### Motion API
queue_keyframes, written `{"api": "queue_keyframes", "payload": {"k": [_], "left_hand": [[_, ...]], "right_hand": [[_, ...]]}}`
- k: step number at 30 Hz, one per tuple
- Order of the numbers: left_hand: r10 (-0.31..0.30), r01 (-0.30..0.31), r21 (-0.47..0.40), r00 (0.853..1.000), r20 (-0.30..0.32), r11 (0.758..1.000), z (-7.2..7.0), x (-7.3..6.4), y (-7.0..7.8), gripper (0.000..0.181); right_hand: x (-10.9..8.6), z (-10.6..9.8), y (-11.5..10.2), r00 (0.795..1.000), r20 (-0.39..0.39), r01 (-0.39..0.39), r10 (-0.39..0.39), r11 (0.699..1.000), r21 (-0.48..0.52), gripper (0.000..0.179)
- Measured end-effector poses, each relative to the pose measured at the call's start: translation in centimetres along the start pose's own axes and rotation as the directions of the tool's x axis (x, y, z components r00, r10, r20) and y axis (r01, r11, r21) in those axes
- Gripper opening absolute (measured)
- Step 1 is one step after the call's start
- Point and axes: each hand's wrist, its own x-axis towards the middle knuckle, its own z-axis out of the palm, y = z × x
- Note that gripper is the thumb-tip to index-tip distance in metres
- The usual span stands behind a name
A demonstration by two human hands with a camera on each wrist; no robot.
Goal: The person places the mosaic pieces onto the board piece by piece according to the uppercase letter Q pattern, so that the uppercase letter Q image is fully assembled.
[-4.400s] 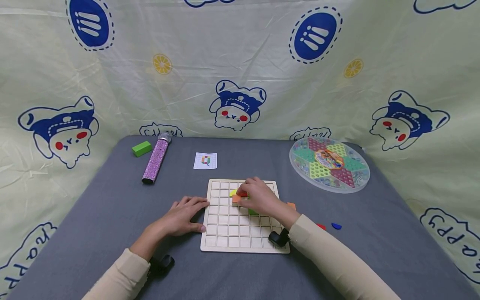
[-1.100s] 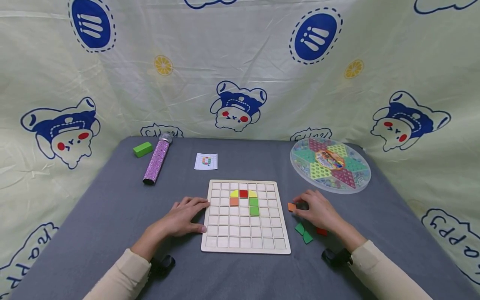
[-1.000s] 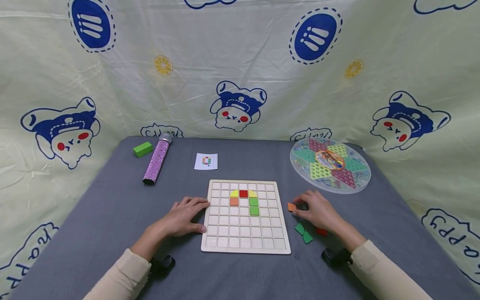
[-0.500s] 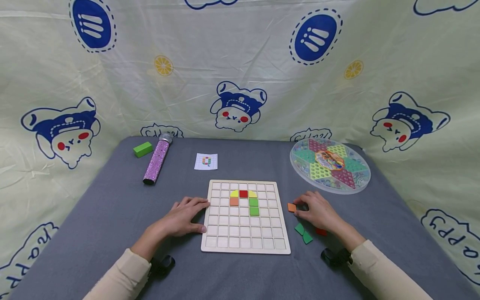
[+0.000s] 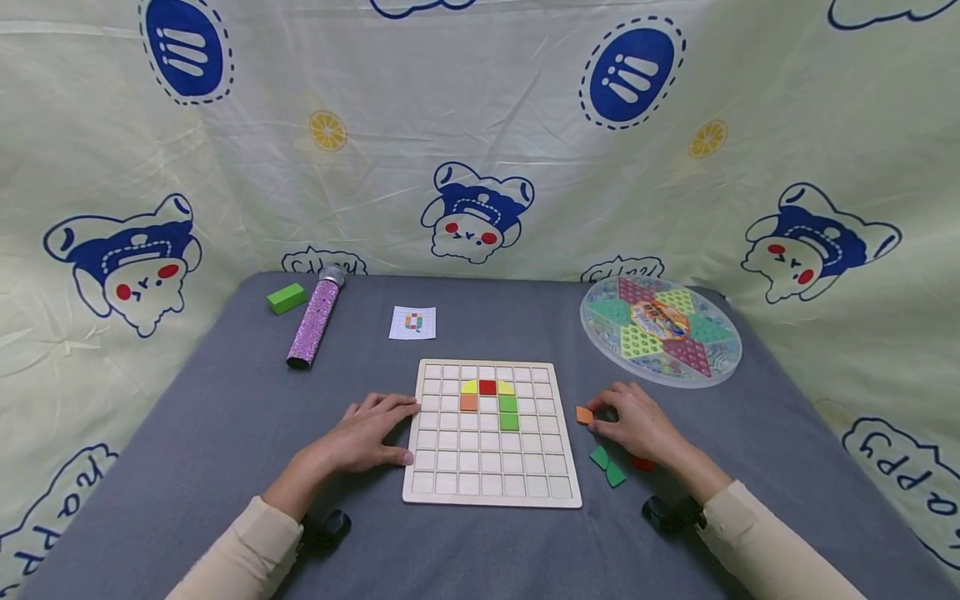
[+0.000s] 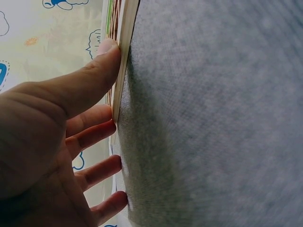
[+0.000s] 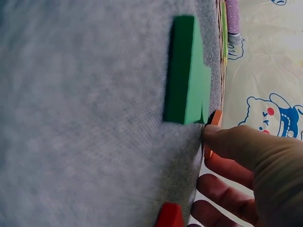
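Observation:
In the head view, my left hand (image 5: 369, 432) rests along the left edge of a wooden grid board (image 5: 450, 462), its fingers extended and touching the rim. In the left wrist view the thumb lies against the board's side. Set in the board are two yellow rounded pieces (image 5: 506, 388), a red square (image 5: 487, 387), an orange square (image 5: 468, 403) and two green squares (image 5: 508, 422). To the right of the board, my right hand (image 5: 637, 421) pinches another orange square (image 5: 583, 415) at its right side between thumb and index finger.
Green pieces (image 5: 607, 467) and a partly hidden red piece (image 5: 642, 463) lie near the right wrist. Behind the board are a small pattern card (image 5: 412, 323), a glittery purple microphone (image 5: 311, 329), a green block (image 5: 286, 298) and a round Chinese checkers board (image 5: 660, 329).
My right hand has left the board, where an orange square now lies flat in a cell, and moved right to the loose orange square. The left hand has stayed in place.

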Motion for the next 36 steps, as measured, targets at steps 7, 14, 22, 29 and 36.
{"api": "queue_keyframes", "payload": {"k": [7,14,22,29,36], "left_hand": [[0.002,-0.002,0.000,1.000,0.001,1.000,0.0,0.1,-0.1,0.068],[-0.012,0.012,-0.004,1.000,0.014,1.000,0.0,0.1,0.0,0.069],[-0.019,0.019,-0.011,1.000,0.020,1.000,-0.1,0.1,0.0,0.069],[-0.019,0.019,-0.008,1.000,0.015,1.000,-0.2,0.1,0.0,0.069],[-0.008,0.008,-0.008,1.000,0.013,1.000,-0.2,0.0,0.0,0.069]], "right_hand": [[-0.1,-0.1,-0.3,1.000,-0.011,-0.009,0.010,1.000,0.026,0.022],[-0.1,-0.7,-1.6,0.998,-0.047,0.039,-0.037,0.998,0.050,0.019],[0.2,-0.7,-4.0,0.996,-0.063,0.074,-0.069,0.994,0.075,0.018],[0.9,-0.2,-6.1,0.990,-0.072,0.123,-0.117,0.988,0.092,0.018],[1.9,0.4,-8.4,0.987,-0.060,0.158,-0.152,0.981,0.116,0.018]]}}
